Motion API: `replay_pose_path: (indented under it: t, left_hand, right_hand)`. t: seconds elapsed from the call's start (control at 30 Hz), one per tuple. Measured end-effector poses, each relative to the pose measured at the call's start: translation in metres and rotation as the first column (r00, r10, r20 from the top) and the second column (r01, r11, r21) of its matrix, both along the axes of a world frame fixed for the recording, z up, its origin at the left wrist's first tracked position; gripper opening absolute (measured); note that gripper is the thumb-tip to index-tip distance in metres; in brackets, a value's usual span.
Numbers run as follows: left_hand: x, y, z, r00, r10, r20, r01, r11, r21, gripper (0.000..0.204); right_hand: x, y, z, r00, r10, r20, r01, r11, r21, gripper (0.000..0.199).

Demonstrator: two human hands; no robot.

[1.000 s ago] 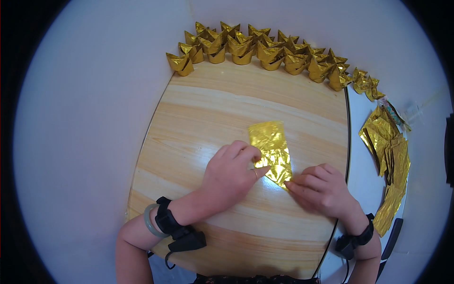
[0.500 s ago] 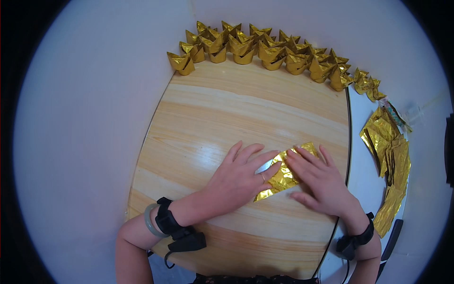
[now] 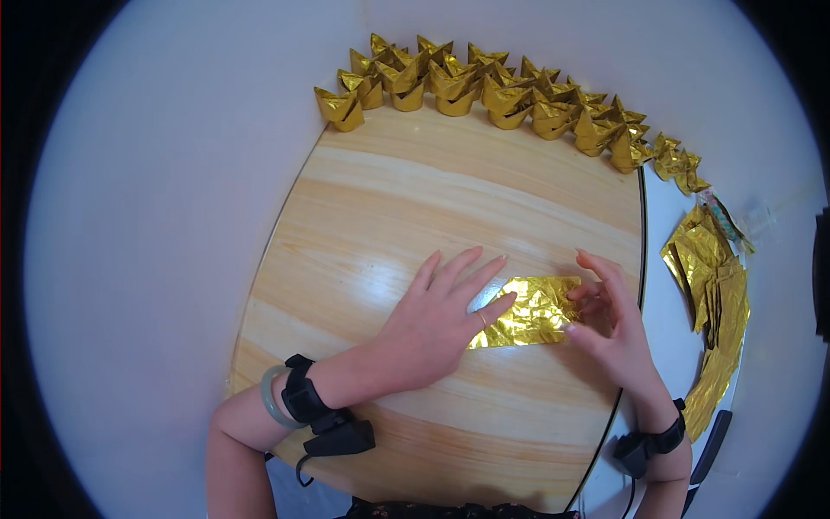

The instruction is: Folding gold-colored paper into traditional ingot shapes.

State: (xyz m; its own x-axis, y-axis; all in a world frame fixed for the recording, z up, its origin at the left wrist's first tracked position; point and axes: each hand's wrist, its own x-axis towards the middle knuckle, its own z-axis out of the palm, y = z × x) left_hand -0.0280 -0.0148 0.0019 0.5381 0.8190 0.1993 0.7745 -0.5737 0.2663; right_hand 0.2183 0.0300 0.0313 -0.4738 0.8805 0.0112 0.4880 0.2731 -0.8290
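A strip of shiny gold foil paper point(image 3: 538, 313), creased and folded to a rectangle, lies on the wooden table in front of me. My left hand point(image 3: 443, 322) rests flat over its left end, fingers spread, the thumb lying across the foil. A pale silvery patch point(image 3: 487, 295) shows between that thumb and forefinger. At the strip's right end is my right hand point(image 3: 616, 322), fingers curved and apart. Its thumb tip touches the lower right edge, other fingertips are near the upper right edge, and the forefinger is raised.
Several folded gold paper boat shapes point(image 3: 454, 91) stand in rows along the table's far edge. On a white surface at the right lies a stack of gold foil sheets point(image 3: 718, 298), with a small clear plastic packet point(image 3: 724, 216) beyond it. White walls point(image 3: 164, 216) enclose the table.
The foil strip has turned clockwise and now lies nearly level. My right hand has lifted from lying flat on it to its right end, fingers curved. The left hand stays about in place.
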Motion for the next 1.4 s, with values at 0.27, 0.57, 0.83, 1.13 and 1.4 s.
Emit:
replay_pose_path:
  t: [0.27,0.57,0.83,1.13,1.4]
  left_hand:
    - [0.000,0.005,-0.005,0.979,-0.022,0.205,0.018,1.000,0.019,0.045]
    - [0.003,0.006,-0.004,0.965,-0.044,0.259,0.040,0.999,0.021,0.030]
    - [0.003,0.005,-0.007,0.958,-0.051,0.283,0.031,0.997,0.073,0.032]
    - [0.005,0.003,-0.004,0.964,-0.064,0.259,0.057,0.998,0.035,0.022]
    - [0.004,0.004,-0.003,0.951,-0.256,0.172,0.227,0.959,0.169,0.029]
  right_hand:
    - [-0.003,-0.003,0.000,0.913,0.044,0.406,-0.208,0.906,0.369,0.060]
    - [-0.009,-0.016,0.014,0.842,-0.019,0.539,-0.076,0.985,0.153,0.050]
    - [-0.004,-0.006,0.000,0.952,-0.150,-0.268,0.057,0.944,-0.324,0.024]
    - [0.019,0.015,0.005,0.898,0.436,-0.053,-0.439,0.885,-0.157,0.043]
    - [0.016,0.022,-0.005,0.850,0.488,0.196,-0.526,0.802,0.285,0.032]
